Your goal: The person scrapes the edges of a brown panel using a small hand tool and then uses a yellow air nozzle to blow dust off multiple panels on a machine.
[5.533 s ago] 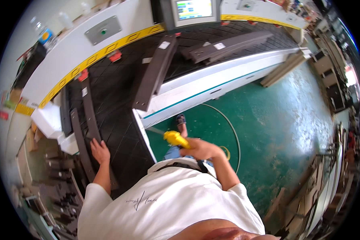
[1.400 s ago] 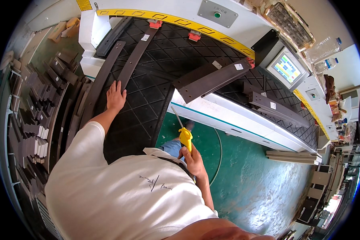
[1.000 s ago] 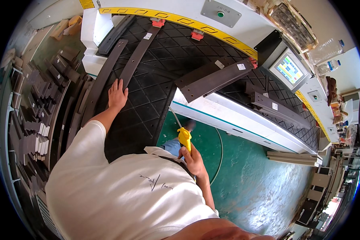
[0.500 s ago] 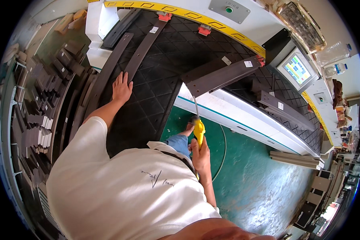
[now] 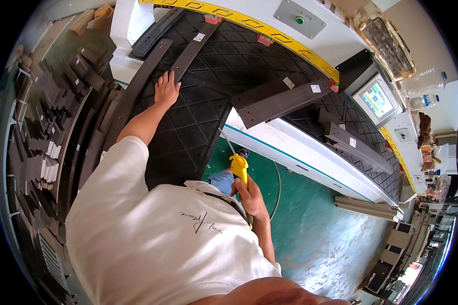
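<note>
My left hand (image 5: pixel 166 89) lies flat with fingers stretched over the near end of a long dark-brown board (image 5: pixel 189 54); the hand hides that end. The board rests on a black grooved table (image 5: pixel 193 101), its far end by a red clamp (image 5: pixel 212 19). A second brown board (image 5: pixel 141 80) runs along the left of that hand. Near my waist my right hand (image 5: pixel 251 198) is wrapped round a yellow air blow gun (image 5: pixel 238 166). Its thin nozzle (image 5: pixel 227 140) points forward and left, short of the table edge.
Brown boards (image 5: pixel 285 103) lie across the table's middle arm, another pair (image 5: pixel 359 145) farther right. A white machine beam (image 5: pixel 188 4) with yellow trim spans the back, with a touchscreen (image 5: pixel 375 97) at right. A hose (image 5: pixel 278 190) hangs over the green floor. Racked boards (image 5: pixel 48 132) stand left.
My left hand has shifted a little forward and right along with the board's near end. My right hand has swung the blow gun's nozzle to the left. The view has turned slightly.
</note>
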The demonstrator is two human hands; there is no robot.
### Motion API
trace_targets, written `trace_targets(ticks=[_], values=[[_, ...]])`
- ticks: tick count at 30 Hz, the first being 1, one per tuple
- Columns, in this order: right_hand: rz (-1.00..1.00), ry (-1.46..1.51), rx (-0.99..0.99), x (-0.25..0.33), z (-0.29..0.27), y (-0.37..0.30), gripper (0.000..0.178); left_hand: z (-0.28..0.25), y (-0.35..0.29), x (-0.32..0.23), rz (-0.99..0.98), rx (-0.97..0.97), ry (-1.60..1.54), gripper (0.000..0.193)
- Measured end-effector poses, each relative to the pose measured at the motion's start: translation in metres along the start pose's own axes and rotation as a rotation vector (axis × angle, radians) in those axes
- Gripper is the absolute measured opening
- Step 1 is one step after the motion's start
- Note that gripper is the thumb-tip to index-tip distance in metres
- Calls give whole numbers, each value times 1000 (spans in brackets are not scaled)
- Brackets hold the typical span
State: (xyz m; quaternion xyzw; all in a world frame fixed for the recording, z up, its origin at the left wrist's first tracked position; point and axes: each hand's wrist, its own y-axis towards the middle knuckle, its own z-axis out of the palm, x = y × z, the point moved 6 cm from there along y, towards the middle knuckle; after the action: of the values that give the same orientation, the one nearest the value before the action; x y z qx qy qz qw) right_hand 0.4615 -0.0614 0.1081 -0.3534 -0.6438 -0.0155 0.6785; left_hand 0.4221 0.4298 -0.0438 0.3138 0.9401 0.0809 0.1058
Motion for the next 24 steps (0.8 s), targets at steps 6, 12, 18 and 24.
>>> trace_targets(ticks=[6,12,18,24], values=[[-21,-129,80,8,7,39,34,-24,-70,-8,27,-15,-64,64],[53,-430,295,44,16,90,39,-68,-194,-13,76,-10,-102,68],[-407,-1050,24,73,-62,236,40,-93,-254,-25,121,30,-164,70],[-119,-717,-210,142,-81,285,51,-85,-247,-20,10,-3,-199,76]])
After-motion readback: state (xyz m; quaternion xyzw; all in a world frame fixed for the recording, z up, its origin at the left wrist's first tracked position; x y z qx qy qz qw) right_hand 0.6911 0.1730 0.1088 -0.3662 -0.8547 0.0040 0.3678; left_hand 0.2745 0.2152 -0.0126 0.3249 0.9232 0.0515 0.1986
